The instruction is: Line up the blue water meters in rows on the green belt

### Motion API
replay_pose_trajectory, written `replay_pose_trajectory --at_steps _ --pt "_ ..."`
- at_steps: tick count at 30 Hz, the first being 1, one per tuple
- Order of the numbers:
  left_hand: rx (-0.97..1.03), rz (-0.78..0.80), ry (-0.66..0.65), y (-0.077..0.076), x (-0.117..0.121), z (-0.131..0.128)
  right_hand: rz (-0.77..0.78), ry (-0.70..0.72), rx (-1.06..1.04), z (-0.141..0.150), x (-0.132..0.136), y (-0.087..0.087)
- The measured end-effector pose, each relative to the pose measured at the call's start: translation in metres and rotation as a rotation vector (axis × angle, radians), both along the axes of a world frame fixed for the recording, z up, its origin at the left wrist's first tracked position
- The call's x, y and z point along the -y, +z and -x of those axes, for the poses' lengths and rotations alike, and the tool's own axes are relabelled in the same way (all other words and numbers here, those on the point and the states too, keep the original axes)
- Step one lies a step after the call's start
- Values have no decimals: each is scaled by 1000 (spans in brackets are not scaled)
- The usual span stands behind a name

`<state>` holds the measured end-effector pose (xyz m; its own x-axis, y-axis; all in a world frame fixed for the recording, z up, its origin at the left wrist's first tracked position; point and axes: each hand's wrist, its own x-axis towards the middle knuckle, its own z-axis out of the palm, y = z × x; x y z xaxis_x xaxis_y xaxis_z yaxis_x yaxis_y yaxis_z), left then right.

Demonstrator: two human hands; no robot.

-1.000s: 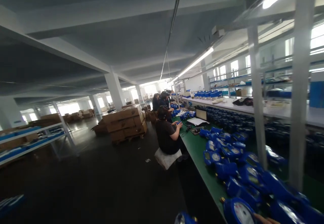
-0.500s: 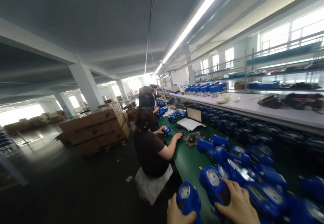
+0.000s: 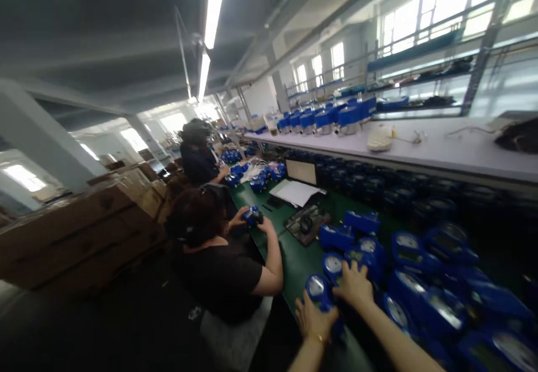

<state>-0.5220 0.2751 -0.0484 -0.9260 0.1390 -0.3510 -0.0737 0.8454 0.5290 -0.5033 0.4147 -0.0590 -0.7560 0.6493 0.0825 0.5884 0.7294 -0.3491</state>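
Both hands have moved further onto the crowded meters since the earlier view, and the head has turned the scene round. The left hand [image 3: 315, 319], a gold bracelet [image 3: 319, 338] at its wrist, curls around a blue water meter [image 3: 317, 287] near the edge of the green-topped workbench [image 3: 296, 257], its fingers wrapped on the casing. The right hand [image 3: 354, 285] lies with fingers spread over a second meter [image 3: 369, 251]; whether it grips or only rests cannot be told from this view. A third meter [image 3: 333, 266] sits between them, just beside both hands. More meters [image 3: 441, 310] pack the bench to the right, nearly touching one another, so a careless sideways knock could shove one into the next and scratch its glass. A slip could also drop the left-hand meter over the bench edge. Beyond, a seated co-worker [image 3: 221, 271] in a black T-shirt holds another meter [image 3: 252, 215] in both hands, near a dark tray [image 3: 306, 225] and white papers [image 3: 294, 193].
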Motion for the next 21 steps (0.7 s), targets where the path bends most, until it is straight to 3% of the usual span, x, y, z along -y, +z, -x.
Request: replay_pose_trajectory --at_steps 4,8,11,14,16,18,21 --pt "-54 -42 -89 -5 -24 23 2 -80 24 12 -13 8" --pt "-74 -215 -306 -16 -21 32 -141 -131 -278 -16 -14 -1" --pt "-79 -348 -456 -30 -6 39 -173 -198 -435 -60 3 -5" --pt "-46 -440 -501 -44 4 51 -118 -290 -468 -114 36 -4" --pt "-69 -418 -512 -48 5 59 -75 -366 -460 -152 62 -2" --pt "-163 -325 -512 -44 2 63 -52 -458 -444 -193 88 -4" --pt "-278 -252 -516 -25 -10 54 -33 -655 -446 -262 122 -18"
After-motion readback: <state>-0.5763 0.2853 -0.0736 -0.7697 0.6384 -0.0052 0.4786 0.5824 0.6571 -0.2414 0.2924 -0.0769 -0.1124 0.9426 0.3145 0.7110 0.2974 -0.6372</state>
